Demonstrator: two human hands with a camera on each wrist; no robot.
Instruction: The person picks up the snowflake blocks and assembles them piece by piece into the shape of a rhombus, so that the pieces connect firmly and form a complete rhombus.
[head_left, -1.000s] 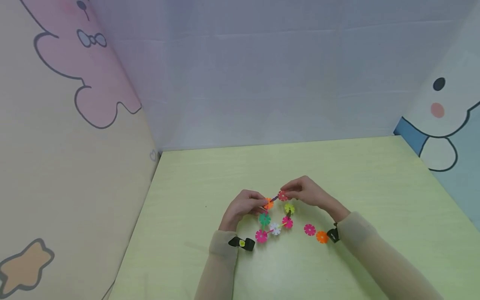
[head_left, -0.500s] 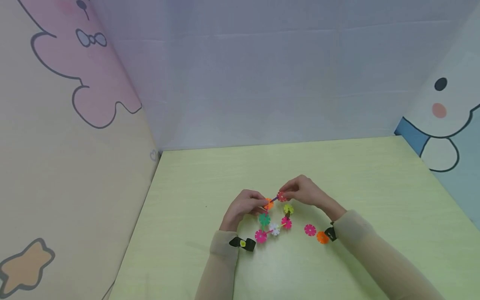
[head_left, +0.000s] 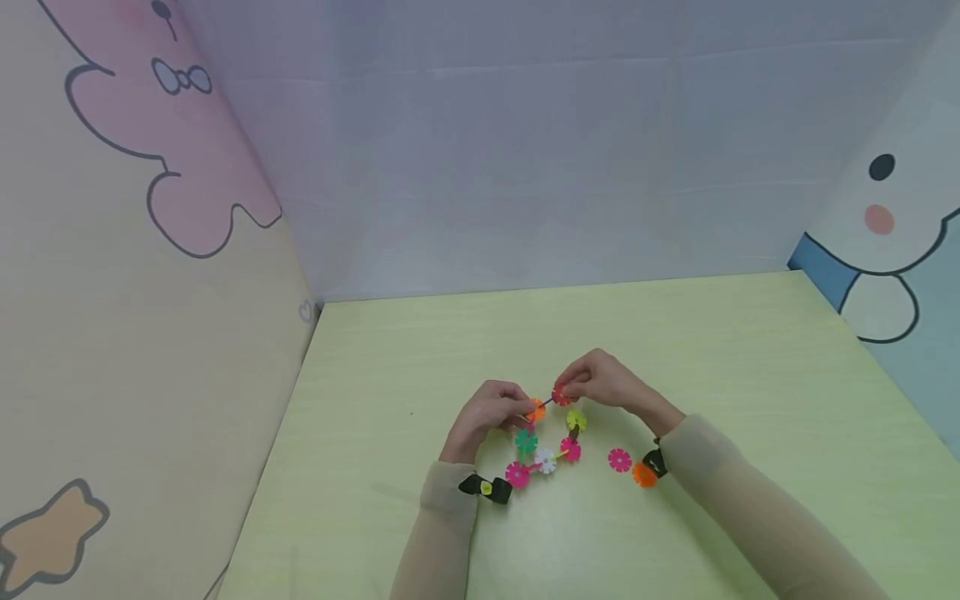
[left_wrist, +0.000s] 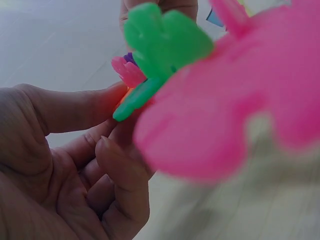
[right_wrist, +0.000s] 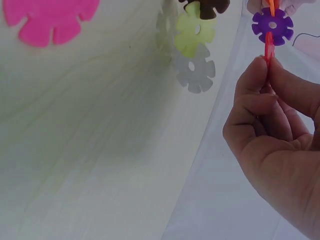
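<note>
My left hand (head_left: pixel 491 414) pinches an orange snowflake disc (head_left: pixel 536 409), one end of a chain of notched plastic discs. A purple disc (right_wrist: pixel 272 25) is slotted between it and a red disc (head_left: pixel 561 395), which my right hand (head_left: pixel 603 383) pinches between thumb and fingertips. Below the hands the chain curves through a green disc (head_left: pixel 526 441), a pink disc (head_left: pixel 517 475), a white disc (head_left: pixel 545 461), another pink disc (head_left: pixel 571 449) and a yellow disc (head_left: pixel 576 420). In the left wrist view, a blurred pink disc (left_wrist: pixel 200 130) covers part of the left fingers.
On the pale yellow-green table (head_left: pixel 420 350), right of the chain, lie a loose pink disc (head_left: pixel 619 460) and an orange disc (head_left: pixel 644 475), the latter partly behind the right wrist strap (head_left: pixel 655 462). A wall panel (head_left: pixel 150 333) rises along the left; a pale curtain (head_left: pixel 510 167) hangs behind.
My right hand has shifted slightly left with the red disc, closer to the left hand. The chain's lower part has slid a little left. My left hand stays nearly still.
</note>
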